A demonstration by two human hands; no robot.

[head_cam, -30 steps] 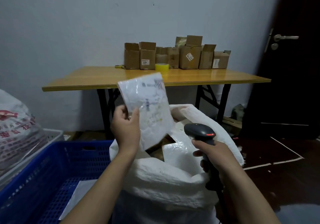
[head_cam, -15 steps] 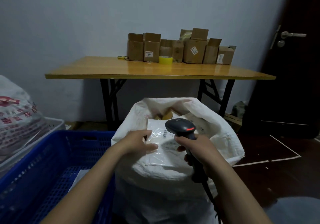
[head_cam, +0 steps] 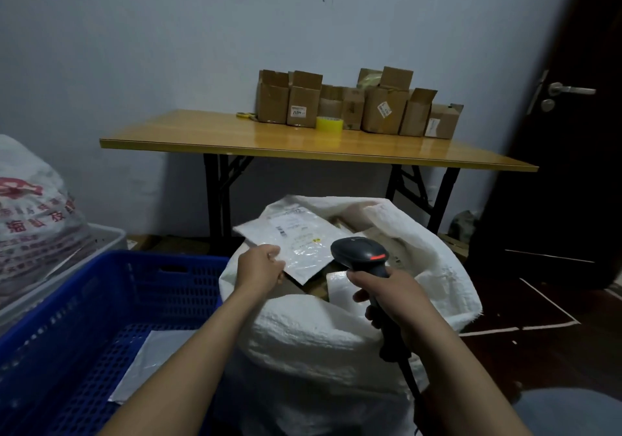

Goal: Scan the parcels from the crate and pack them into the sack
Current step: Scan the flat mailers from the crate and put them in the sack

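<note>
The left hand (head_cam: 261, 269) pinches a white parcel (head_cam: 296, 245) over the sack (head_cam: 336, 334) mouth; the right hand (head_cam: 387, 292) grips the scanner (head_cam: 361, 255). Packing step: next, release it inside.

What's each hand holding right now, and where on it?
Left hand pinches the parcel at its near-left edge; right hand grips the scanner by its handle.

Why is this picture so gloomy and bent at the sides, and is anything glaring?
Head view: dim bluish light; the wide lens bows the dark door at right; glare streaks the glossy yellow wooden table; the white plastic parcel in the left hand glints; the red light on the black handheld scanner glows.
</note>
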